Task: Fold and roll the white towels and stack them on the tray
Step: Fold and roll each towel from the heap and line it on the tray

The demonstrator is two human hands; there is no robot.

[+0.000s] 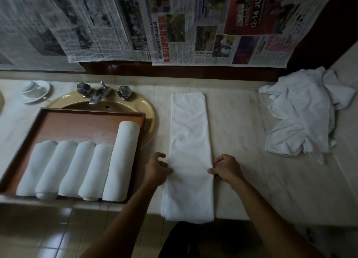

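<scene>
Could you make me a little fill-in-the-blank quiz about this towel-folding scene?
1. The brown wooden tray holds ____ rolled white towels.
2. The long folded white towel lies flat between the left hand and the ____ hand.
3. The tray sits partly over the beige ____.

Missing words: five; right; sink

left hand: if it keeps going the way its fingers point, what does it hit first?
The left hand sits at the folded towel's left edge, fingers pointing right across it. It would meet that towel at once, then likely the right hand at the opposite edge.
</scene>
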